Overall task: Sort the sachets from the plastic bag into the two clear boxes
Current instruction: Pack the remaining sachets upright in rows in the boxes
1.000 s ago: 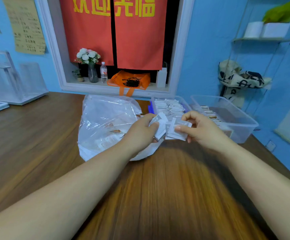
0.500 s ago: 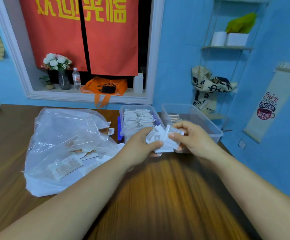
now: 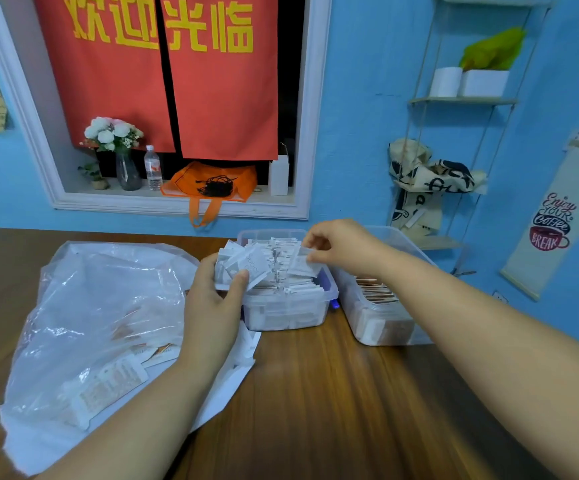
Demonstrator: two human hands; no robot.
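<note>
Filing step: right hand (image 3: 343, 247) pinches one white sachet (image 3: 300, 264) over the clear box (image 3: 291, 315) of whites. Left hand (image 3: 212, 303) grips a bundle (image 3: 243, 263). Next, probably: slot it in upright.

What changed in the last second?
The right hand pulled one white sachet off the bundle and carried it over the white-sachet box. The left hand keeps gripping the bundle, now beside that box. The plastic bag and brown-sachet box stayed put.

even indoor light, blurred edges
</note>
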